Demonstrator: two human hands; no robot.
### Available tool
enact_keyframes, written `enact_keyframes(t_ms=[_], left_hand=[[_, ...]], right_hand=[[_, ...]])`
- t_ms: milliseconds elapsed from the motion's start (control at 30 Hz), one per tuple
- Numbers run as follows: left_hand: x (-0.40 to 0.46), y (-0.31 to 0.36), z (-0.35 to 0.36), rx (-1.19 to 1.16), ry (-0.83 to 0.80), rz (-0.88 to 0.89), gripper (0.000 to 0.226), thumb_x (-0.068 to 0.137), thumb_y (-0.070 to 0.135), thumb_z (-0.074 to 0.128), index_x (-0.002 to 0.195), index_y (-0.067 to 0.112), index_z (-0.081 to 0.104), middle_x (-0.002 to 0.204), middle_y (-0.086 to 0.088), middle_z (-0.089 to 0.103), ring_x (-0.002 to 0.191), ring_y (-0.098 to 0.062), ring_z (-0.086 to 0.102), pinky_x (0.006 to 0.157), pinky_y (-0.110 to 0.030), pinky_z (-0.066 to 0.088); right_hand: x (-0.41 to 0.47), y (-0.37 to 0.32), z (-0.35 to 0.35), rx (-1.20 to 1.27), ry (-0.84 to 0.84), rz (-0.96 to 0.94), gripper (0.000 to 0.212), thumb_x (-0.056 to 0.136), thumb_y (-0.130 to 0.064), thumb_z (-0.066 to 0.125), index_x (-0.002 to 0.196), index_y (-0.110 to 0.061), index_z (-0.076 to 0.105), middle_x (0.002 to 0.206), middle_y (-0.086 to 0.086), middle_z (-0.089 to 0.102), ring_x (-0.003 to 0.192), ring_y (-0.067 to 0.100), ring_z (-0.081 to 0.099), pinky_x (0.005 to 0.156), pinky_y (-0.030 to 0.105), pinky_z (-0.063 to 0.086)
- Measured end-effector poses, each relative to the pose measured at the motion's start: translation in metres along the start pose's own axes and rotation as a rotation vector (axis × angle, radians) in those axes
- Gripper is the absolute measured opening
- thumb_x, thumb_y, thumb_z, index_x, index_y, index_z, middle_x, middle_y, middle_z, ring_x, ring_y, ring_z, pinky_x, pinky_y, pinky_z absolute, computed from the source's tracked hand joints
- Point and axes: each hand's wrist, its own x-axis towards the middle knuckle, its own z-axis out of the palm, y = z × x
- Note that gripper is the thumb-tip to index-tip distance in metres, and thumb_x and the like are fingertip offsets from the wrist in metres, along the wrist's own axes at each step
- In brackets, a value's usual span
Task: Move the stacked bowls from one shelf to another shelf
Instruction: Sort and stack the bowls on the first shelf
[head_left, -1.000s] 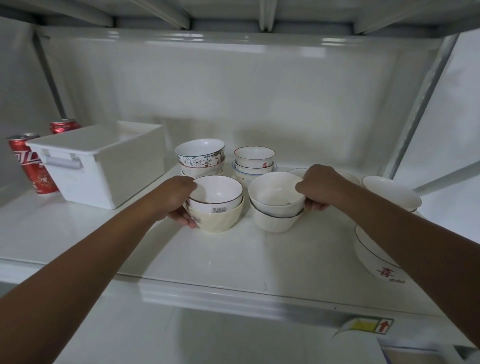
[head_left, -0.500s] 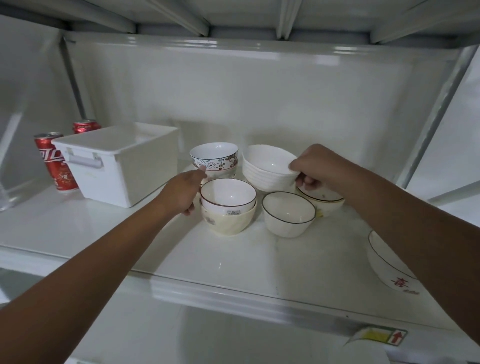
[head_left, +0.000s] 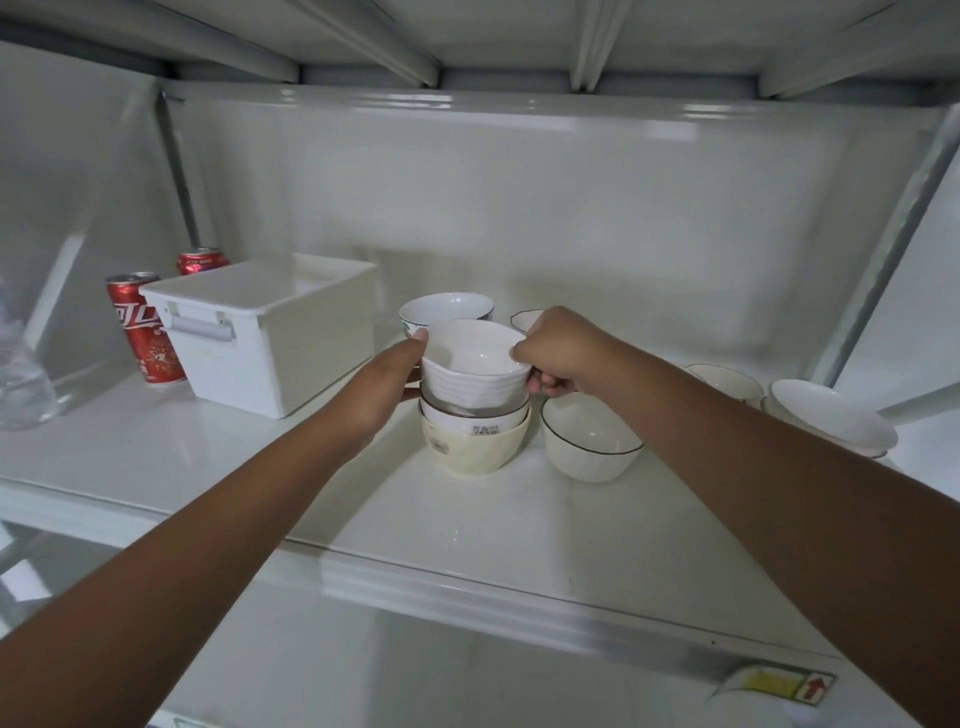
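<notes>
While half a second before the right hand (head_left: 558, 348) held the ribbed white bowl (head_left: 474, 364) further back, it now pinched its rim over the cream two-bowl stack (head_left: 475, 434) on the white shelf (head_left: 260, 467), the left hand (head_left: 395, 379) pressing beside, making one taller stack to carry.

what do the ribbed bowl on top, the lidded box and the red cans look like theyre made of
Ribbed bowl: likely glazed ceramic, glossy white with soft highlights. Lidded box: seems moulded plastic, matte white, with a clip handle and a thin lid lip. Red cans: probably aluminium, with a printed shiny wall and a silvery top rim.
</notes>
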Motion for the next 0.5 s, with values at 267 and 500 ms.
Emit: enact_keyframes(t_ms=[267,500], left_hand=[[-0.003,-0.012,0.005,-0.03,0.023,0.014,0.031,0.104,0.032,0.034,0.104,0.031,0.066,0.116,0.008,0.068,0.114,-0.014,0.061,0.102,-0.032,0.045],[-0.003,-0.02,0.009,-0.043,0.051,0.014,0.032,0.104,0.029,0.033,0.103,0.03,0.066,0.116,0.006,0.069,0.119,-0.019,0.059,0.103,-0.037,0.045]], right_hand=[[-0.002,0.008,0.004,-0.082,0.007,0.002,0.015,0.088,-0.001,0.045,0.079,-0.003,0.057,0.056,0.017,0.06,0.027,0.013,0.038,0.04,0.016,0.039],[-0.004,0.008,0.007,-0.109,0.026,0.01,0.018,0.086,0.0,0.041,0.072,-0.007,0.052,0.062,0.02,0.06,0.023,0.012,0.038,0.04,0.017,0.035]])
